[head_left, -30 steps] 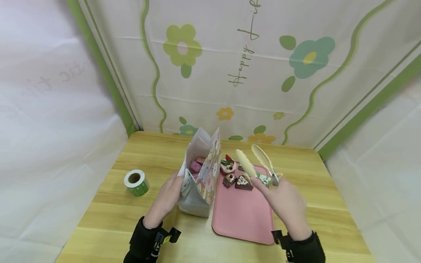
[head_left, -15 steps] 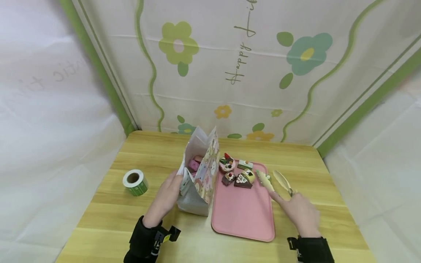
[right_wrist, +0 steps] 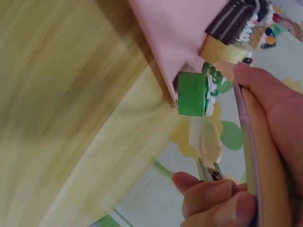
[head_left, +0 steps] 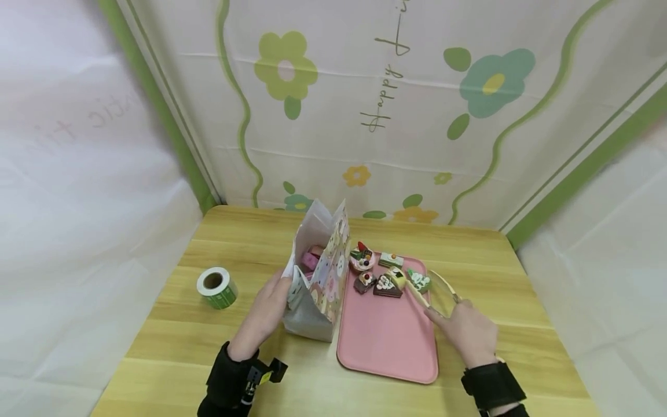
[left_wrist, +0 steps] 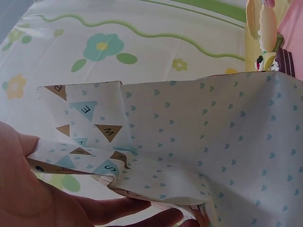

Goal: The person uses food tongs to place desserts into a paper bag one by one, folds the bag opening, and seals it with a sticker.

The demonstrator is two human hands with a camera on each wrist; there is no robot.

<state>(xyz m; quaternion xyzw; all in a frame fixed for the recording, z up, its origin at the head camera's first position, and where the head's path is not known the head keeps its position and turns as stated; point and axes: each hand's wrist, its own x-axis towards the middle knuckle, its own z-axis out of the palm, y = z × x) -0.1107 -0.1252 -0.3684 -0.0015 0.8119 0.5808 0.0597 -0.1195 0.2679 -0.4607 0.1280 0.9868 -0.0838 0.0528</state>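
My left hand grips the near left edge of an upright, open-topped paper bag. In the left wrist view, the thumb and fingers lie on both sides of the bag's folded edge. Pink items are inside the bag. My right hand holds cream-coloured tongs, their arms spread apart on either side of a green toy cake slice at the pink tray's far right corner. In the right wrist view, a gap shows between this green slice and the lower tong tip.
On the pink tray also sit a chocolate cake slice, a yellow cake, a green-and-white cake, a small brown cake and a cupcake. A roll of green labels stands left on the wooden table.
My right hand has moved right and lowered the tongs from above the tray to around the green cake slice. The left hand stays on the bag.
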